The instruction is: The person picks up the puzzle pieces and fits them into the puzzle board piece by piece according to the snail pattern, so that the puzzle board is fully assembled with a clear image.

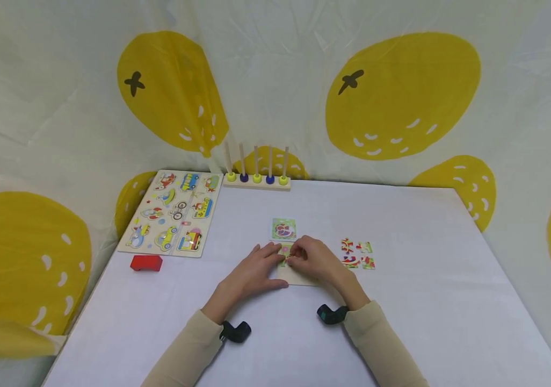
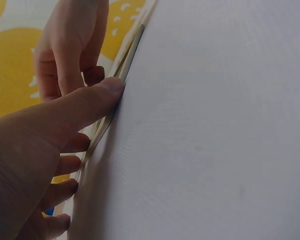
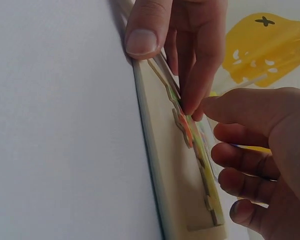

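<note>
A small wooden puzzle board (image 1: 299, 278) lies on the table under both hands, its upper part filled with green pieces. My left hand (image 1: 255, 271) rests on the board's left side with fairly straight fingers, the thumb touching the near edge (image 3: 140, 100). Above the board, my right hand (image 1: 316, 260) has bent fingers and seems to pinch a small red-and-yellow puzzle piece (image 1: 286, 259), mostly covered by the fingertips. Seen from the right wrist, a piece with red on it (image 3: 184, 129) sits slightly raised. Several loose puzzle pieces (image 1: 366, 262) lie to the right.
Behind the board is a square picture card (image 1: 283, 229). A vehicle peg puzzle (image 1: 159, 228) lies at the far left, with a red block (image 1: 146, 263) before it. At the back stands a bead rack (image 1: 257, 184) with upright pegs, near the patterned curtain (image 1: 275, 80).
</note>
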`<state>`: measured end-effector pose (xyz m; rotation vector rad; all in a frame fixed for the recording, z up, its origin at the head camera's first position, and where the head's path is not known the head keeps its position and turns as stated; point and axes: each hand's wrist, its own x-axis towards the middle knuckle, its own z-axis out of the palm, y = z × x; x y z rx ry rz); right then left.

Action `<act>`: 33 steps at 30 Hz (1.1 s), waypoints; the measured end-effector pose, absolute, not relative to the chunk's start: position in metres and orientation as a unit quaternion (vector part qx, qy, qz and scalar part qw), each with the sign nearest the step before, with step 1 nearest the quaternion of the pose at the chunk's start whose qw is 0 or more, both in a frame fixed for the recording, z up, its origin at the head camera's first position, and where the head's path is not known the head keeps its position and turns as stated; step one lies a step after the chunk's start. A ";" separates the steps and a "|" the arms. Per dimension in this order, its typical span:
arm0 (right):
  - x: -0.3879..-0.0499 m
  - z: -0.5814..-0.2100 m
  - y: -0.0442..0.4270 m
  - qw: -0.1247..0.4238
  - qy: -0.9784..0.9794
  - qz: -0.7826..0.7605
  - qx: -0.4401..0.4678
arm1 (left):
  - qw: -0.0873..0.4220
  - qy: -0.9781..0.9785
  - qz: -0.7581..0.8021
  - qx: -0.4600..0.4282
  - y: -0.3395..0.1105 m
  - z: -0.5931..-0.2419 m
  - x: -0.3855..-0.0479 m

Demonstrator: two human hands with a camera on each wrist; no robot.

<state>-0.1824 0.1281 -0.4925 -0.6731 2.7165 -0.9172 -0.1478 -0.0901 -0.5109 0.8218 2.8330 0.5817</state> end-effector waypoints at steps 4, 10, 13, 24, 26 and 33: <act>-0.180 -0.489 0.134 0.085 0.920 -0.312 -0.221 | 0.063 0.941 0.190 0.273 -0.089 -0.512 -0.147; -0.179 -0.485 0.148 0.063 0.925 -0.309 -0.210 | 0.059 0.941 0.184 0.279 -0.089 -0.512 -0.147; -0.180 -0.483 0.156 0.051 0.927 -0.312 -0.202 | 0.061 0.940 0.186 0.280 -0.089 -0.511 -0.147; -0.189 -0.481 0.182 0.039 0.940 -0.304 -0.150 | 0.070 0.940 0.187 0.275 -0.091 -0.510 -0.147; -0.191 -0.481 0.187 0.040 0.941 -0.305 -0.138 | 0.069 0.940 0.190 0.275 -0.091 -0.510 -0.147; -0.193 -0.481 0.208 0.034 0.941 -0.320 -0.108 | 0.059 0.938 0.191 0.282 -0.090 -0.513 -0.147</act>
